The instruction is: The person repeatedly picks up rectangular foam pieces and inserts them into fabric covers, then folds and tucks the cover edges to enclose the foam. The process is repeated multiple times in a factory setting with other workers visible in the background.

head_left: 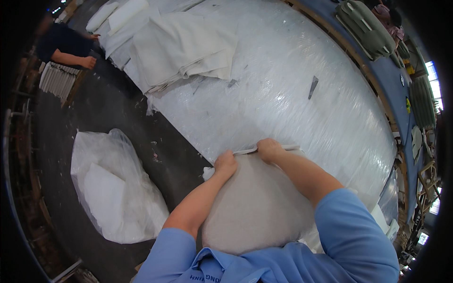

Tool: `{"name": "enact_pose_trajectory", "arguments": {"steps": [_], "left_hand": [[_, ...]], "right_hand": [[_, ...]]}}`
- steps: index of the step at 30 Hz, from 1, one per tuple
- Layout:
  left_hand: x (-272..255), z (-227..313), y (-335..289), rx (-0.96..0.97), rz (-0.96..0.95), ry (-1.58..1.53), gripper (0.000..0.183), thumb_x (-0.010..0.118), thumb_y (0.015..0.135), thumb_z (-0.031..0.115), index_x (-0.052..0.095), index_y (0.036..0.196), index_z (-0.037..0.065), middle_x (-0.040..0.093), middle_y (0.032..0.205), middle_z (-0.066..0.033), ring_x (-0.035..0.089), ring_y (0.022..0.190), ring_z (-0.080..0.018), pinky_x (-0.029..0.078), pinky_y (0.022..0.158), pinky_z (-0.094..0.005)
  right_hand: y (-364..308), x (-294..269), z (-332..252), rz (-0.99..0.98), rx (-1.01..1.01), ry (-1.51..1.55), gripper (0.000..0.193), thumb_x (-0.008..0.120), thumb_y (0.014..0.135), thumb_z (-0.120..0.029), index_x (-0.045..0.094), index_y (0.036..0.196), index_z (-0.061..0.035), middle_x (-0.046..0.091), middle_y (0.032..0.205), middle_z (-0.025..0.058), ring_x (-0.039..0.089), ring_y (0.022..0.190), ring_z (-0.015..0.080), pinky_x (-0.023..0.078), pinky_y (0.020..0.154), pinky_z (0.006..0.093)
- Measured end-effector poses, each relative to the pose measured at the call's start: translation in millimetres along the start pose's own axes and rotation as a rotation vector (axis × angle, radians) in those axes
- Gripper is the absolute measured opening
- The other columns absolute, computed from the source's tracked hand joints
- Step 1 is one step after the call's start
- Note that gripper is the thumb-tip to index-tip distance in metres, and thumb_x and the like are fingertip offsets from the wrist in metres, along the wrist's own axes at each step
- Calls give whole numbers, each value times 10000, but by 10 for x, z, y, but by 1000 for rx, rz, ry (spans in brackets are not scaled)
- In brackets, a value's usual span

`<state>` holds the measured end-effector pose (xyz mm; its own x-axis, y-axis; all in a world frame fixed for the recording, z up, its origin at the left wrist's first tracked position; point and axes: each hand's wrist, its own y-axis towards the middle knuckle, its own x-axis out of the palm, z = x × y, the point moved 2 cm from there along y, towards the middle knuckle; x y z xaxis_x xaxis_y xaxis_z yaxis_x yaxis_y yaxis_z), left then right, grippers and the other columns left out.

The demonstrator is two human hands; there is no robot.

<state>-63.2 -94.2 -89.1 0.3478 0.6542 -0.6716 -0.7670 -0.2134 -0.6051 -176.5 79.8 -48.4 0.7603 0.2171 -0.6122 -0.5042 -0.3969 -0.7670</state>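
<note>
A plump beige fabric cushion (259, 203) rests against my front, its far edge lying over the plastic-covered table. My left hand (226, 163) is closed on the left corner of that edge. On the same edge, further right, my right hand (269, 150) is closed too, its fingers curled over the cloth. Between the hands runs a pale strip of edge (246, 151) with a dark narrow gap near my right hand; whether it is a zip or a seam I cannot tell. My fingertips are mostly hidden.
Clear film covers the large table (283, 94). Folded off-white cloths (184, 47) lie at its far left. A clear bag with white padding (118, 188) stands on the dark floor at left. A co-worker (66, 42) stands far left; grey-green cushions (365, 28) are at far right.
</note>
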Motion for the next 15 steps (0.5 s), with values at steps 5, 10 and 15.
{"name": "enact_pose_trajectory", "arguments": {"steps": [5,10,15], "left_hand": [[59,163,26,154,-24,62,258,546,1032,295,633,1134,75,723,1112,-238,671,1103,-452,506,913,-581],[85,234,157,226,14,150,228,511,1057,303,615,1076,101,741,971,-217,710,918,-455,533,791,-582],[150,130,345,246,143,104,219,502,1061,297,599,1035,102,735,869,-198,716,836,-448,529,732,-588]], "right_hand": [[139,107,-60,82,287,443,372,511,1061,-329,713,1184,-41,722,1205,232,672,1156,425,527,985,501],[146,329,-64,380,301,515,374,505,1063,-361,700,1103,-45,727,1112,233,670,1088,455,509,937,544],[356,339,-78,521,237,537,388,501,1064,-368,670,1001,-24,700,1018,267,650,1012,485,488,870,568]]}}
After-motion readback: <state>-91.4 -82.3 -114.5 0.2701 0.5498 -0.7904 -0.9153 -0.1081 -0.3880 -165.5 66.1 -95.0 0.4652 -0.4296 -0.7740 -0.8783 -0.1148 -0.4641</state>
